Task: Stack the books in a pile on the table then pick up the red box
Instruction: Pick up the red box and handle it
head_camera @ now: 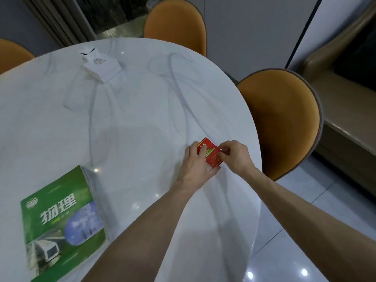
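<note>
Red box (209,154) near the right edge of the table (132,110), gripped from both sides: left hand (196,165) with fingers draped over the top face and thumb under the near corner, right hand (236,154) pinching the far right edge between thumb and fingertips (222,152). Whether yet clear of the surface, impossible to tell. Books (63,218) at lower left, green cover uppermost and page edges visible along one side, apparently already piled; lifting the box judged to be the step in hand. For a clean lift: firm pressure on opposite faces, box kept level, straight upward pull, no dragging toward the nearby rim. Surface: round, white, marble-veined, glossy, with light spots reflected, likely slippery under a light carton. White tissue box (101,66) well apart at the far side. Three orange-backed chairs (278,123) around the table; grey tiled floor (289,251), a beige bench at right, curtain and dark glass behind.
</note>
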Action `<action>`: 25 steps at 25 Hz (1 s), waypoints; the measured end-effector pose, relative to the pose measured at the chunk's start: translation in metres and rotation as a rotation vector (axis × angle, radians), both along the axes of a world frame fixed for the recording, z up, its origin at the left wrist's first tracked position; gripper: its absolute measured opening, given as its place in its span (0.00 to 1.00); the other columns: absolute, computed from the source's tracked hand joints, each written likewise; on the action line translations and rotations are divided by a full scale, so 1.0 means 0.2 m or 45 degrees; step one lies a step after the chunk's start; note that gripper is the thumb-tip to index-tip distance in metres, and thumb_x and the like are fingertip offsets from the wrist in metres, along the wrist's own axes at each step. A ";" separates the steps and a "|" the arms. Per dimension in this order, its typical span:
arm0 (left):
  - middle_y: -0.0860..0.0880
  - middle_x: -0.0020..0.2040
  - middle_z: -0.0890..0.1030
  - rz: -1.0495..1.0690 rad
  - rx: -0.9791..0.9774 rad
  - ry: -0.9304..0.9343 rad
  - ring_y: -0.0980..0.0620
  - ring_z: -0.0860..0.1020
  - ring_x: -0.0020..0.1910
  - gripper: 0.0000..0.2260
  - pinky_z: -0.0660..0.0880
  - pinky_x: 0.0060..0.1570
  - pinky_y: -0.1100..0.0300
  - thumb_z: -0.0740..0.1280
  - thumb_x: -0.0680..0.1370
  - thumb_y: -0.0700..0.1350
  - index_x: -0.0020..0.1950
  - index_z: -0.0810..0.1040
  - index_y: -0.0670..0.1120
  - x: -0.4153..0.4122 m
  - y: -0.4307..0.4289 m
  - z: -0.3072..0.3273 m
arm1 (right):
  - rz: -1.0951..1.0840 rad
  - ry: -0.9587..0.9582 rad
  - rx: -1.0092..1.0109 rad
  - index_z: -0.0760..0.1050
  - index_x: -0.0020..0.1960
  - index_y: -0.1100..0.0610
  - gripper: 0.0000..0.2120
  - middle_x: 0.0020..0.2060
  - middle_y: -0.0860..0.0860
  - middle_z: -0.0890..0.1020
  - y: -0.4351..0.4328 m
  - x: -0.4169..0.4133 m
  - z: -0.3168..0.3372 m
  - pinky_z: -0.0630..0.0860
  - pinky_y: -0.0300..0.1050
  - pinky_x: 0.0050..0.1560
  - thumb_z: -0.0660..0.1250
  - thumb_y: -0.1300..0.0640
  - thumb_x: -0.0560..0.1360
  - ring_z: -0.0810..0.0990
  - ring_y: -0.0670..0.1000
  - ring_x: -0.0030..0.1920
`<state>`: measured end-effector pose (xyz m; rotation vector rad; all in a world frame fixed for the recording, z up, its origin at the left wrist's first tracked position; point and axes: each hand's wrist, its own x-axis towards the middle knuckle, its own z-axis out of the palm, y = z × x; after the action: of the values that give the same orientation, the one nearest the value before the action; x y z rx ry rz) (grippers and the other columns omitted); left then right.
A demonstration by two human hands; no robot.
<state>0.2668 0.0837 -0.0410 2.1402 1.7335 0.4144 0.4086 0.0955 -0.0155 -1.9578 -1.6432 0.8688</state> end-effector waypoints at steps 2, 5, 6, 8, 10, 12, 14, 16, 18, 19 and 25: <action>0.45 0.67 0.67 -0.007 0.000 0.031 0.46 0.66 0.66 0.36 0.72 0.62 0.53 0.71 0.67 0.60 0.68 0.66 0.44 0.02 0.04 -0.06 | 0.006 0.001 -0.024 0.79 0.55 0.62 0.11 0.51 0.58 0.83 0.03 0.02 -0.07 0.74 0.39 0.47 0.66 0.62 0.75 0.82 0.55 0.50; 0.45 0.66 0.69 -0.017 0.012 0.115 0.46 0.69 0.64 0.35 0.74 0.59 0.52 0.68 0.66 0.63 0.67 0.67 0.45 0.04 0.10 -0.15 | 0.011 -0.003 -0.059 0.80 0.55 0.62 0.11 0.52 0.59 0.82 0.08 0.04 -0.16 0.75 0.41 0.50 0.65 0.63 0.74 0.81 0.56 0.51; 0.45 0.66 0.69 -0.011 0.011 0.131 0.46 0.69 0.63 0.35 0.75 0.58 0.52 0.67 0.66 0.64 0.67 0.67 0.45 0.04 0.11 -0.17 | 0.013 -0.012 -0.068 0.80 0.55 0.61 0.11 0.52 0.59 0.82 0.10 0.05 -0.18 0.75 0.42 0.51 0.65 0.63 0.75 0.81 0.56 0.51; 0.46 0.66 0.69 0.005 -0.008 0.153 0.47 0.70 0.63 0.35 0.76 0.56 0.53 0.66 0.67 0.65 0.67 0.66 0.46 0.06 0.13 -0.21 | 0.005 -0.023 -0.084 0.79 0.56 0.61 0.11 0.53 0.59 0.81 0.12 0.06 -0.22 0.75 0.43 0.52 0.65 0.63 0.75 0.80 0.56 0.51; 0.46 0.65 0.70 0.004 -0.005 0.167 0.47 0.70 0.63 0.35 0.76 0.55 0.53 0.65 0.67 0.65 0.67 0.66 0.46 0.07 0.15 -0.24 | -0.006 -0.028 -0.090 0.79 0.56 0.61 0.11 0.53 0.59 0.80 0.13 0.06 -0.24 0.76 0.45 0.54 0.64 0.62 0.75 0.80 0.57 0.52; 0.45 0.65 0.71 -0.025 0.008 0.143 0.45 0.70 0.63 0.34 0.76 0.57 0.51 0.66 0.67 0.63 0.65 0.68 0.45 0.07 0.17 -0.26 | -0.017 -0.031 -0.099 0.78 0.56 0.61 0.11 0.53 0.59 0.79 0.14 0.07 -0.27 0.75 0.46 0.54 0.64 0.63 0.75 0.79 0.57 0.52; 0.44 0.65 0.71 -0.036 -0.017 0.100 0.45 0.69 0.64 0.33 0.74 0.60 0.50 0.67 0.67 0.62 0.65 0.68 0.44 0.08 0.17 -0.28 | -0.024 -0.024 -0.114 0.78 0.57 0.61 0.11 0.54 0.60 0.79 0.14 0.07 -0.29 0.75 0.46 0.54 0.64 0.63 0.75 0.79 0.57 0.52; 0.44 0.66 0.70 -0.029 -0.037 0.066 0.45 0.68 0.65 0.34 0.71 0.63 0.51 0.68 0.67 0.62 0.66 0.68 0.44 0.09 0.17 -0.30 | -0.030 -0.010 -0.123 0.78 0.57 0.61 0.11 0.54 0.60 0.79 0.14 0.09 -0.29 0.75 0.46 0.54 0.64 0.62 0.75 0.79 0.57 0.52; 0.44 0.67 0.69 -0.039 -0.050 0.046 0.45 0.67 0.66 0.34 0.70 0.65 0.52 0.68 0.68 0.61 0.67 0.67 0.44 0.09 0.18 -0.31 | -0.035 -0.009 -0.121 0.78 0.57 0.61 0.11 0.54 0.60 0.79 0.15 0.09 -0.30 0.75 0.46 0.54 0.64 0.62 0.75 0.79 0.57 0.52; 0.44 0.67 0.68 -0.046 -0.058 0.037 0.45 0.66 0.67 0.34 0.69 0.65 0.52 0.68 0.68 0.61 0.68 0.67 0.44 0.09 0.19 -0.32 | -0.038 -0.008 -0.114 0.78 0.57 0.61 0.11 0.54 0.60 0.79 0.15 0.10 -0.30 0.75 0.47 0.54 0.64 0.62 0.75 0.79 0.57 0.52; 0.44 0.70 0.65 -0.041 -0.113 0.010 0.45 0.64 0.69 0.35 0.67 0.68 0.51 0.69 0.68 0.60 0.70 0.64 0.44 0.10 0.20 -0.33 | -0.028 -0.027 -0.129 0.77 0.57 0.61 0.12 0.54 0.60 0.79 0.16 0.10 -0.30 0.75 0.46 0.54 0.64 0.62 0.76 0.79 0.57 0.52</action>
<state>0.2871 0.1232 -0.1061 2.1069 1.6874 0.3146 0.4283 0.1273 -0.0765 -2.0560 -1.6152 0.9432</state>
